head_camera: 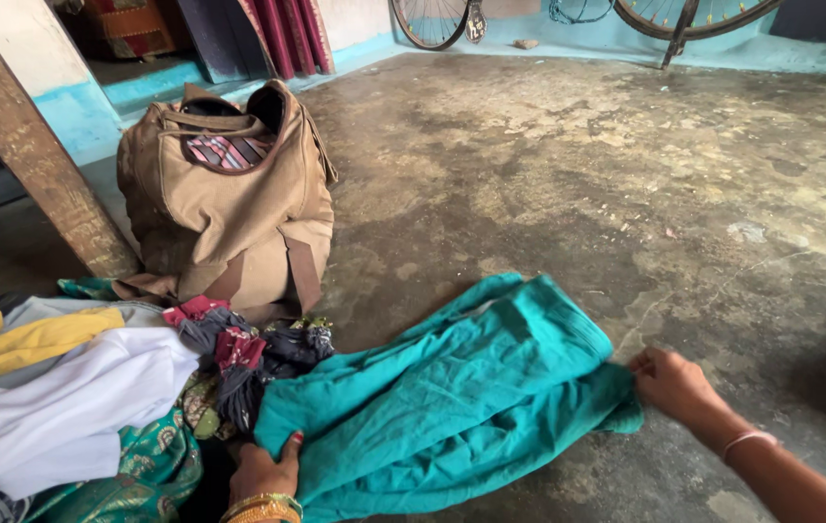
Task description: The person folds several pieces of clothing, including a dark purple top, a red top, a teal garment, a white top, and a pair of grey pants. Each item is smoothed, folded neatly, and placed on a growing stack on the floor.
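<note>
Two hands of yours are on one teal garment (451, 387) spread over the stained concrete floor (626, 174). Farthest left lies a heap of clothes: a yellow piece (15, 344), a white cloth (64, 407), and a green patterned fabric (141, 479) beneath them. Behind the heap a slanted wooden post (30, 145) rises, and beside it stands a tan duffel bag (229, 213), open at the top with striped cloth showing inside. Dark bunched rags (248, 363) sit just before the bag. Your left hand (265, 473), bangled at the wrist, pinches the garment's near-left edge. Your right hand (674, 385) is closed on its far-right corner. Bicycle wheels (432, 19) stand along the back wall.
</note>
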